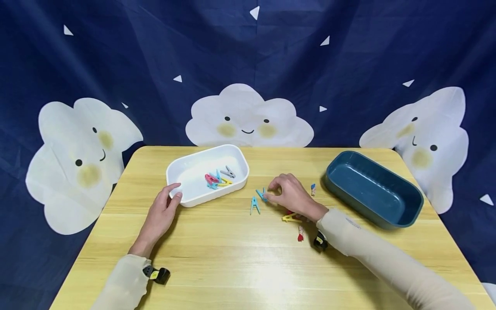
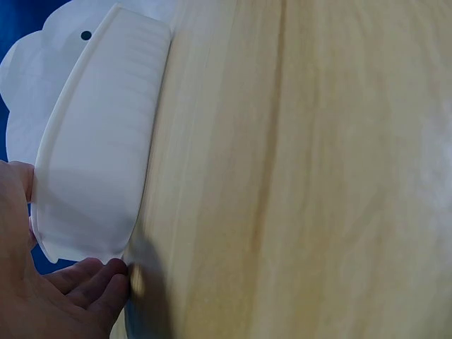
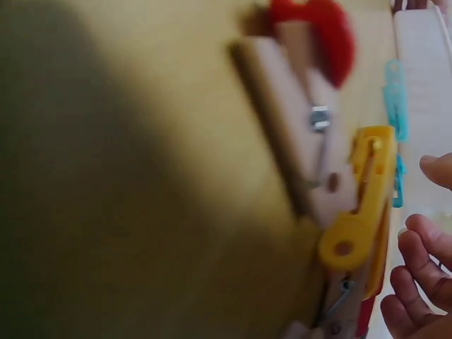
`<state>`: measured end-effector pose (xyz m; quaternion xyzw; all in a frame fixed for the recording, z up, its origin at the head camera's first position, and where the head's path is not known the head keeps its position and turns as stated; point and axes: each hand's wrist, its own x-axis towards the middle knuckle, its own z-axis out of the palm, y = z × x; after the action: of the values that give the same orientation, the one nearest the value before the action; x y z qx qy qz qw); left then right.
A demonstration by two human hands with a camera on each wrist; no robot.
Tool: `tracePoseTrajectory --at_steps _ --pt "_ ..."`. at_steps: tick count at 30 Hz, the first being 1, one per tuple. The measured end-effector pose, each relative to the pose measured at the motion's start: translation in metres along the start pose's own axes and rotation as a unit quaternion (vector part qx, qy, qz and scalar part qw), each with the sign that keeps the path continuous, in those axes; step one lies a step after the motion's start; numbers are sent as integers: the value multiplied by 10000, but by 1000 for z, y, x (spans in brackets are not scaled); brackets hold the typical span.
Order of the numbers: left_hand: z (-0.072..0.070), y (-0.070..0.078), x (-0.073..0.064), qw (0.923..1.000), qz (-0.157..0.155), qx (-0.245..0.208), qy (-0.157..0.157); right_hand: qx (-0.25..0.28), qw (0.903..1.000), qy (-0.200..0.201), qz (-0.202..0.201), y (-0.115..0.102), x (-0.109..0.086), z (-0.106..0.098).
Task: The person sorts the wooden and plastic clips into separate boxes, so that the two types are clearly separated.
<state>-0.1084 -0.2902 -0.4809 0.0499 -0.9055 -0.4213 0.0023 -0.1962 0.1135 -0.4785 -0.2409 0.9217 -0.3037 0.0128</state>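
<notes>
At the left end of a white plastic box, my left hand grips the rim, thumb and fingers around its corner. Inside the box lie pink, grey, yellow and blue clothespins. My right hand reaches down by a light blue clothespin on the table. In the right wrist view its thumb and fingertips are apart, with that clothespin beyond them. Another blue clothespin lies close by. Under the right wrist are a yellow clothespin and a wooden clothespin with a red decoration.
A dark teal box stands at the right of the wooden table. Between it and my right hand lies a small clothespin with a blue decoration. A red-tipped one lies nearer. A cloud-patterned curtain hangs behind.
</notes>
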Motion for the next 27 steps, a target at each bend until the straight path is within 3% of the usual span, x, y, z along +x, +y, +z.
tracePoseTrajectory --at_steps 9,18,27 --pt "1 -1 3 9998 122 48 147 -814 9965 -80 -175 2 -5 4" --pt "1 -4 3 9994 152 228 194 -817 9964 -67 -194 0 -3 8" --pt "1 -4 2 9999 136 -24 99 -725 9969 34 -316 -5 -1 14"
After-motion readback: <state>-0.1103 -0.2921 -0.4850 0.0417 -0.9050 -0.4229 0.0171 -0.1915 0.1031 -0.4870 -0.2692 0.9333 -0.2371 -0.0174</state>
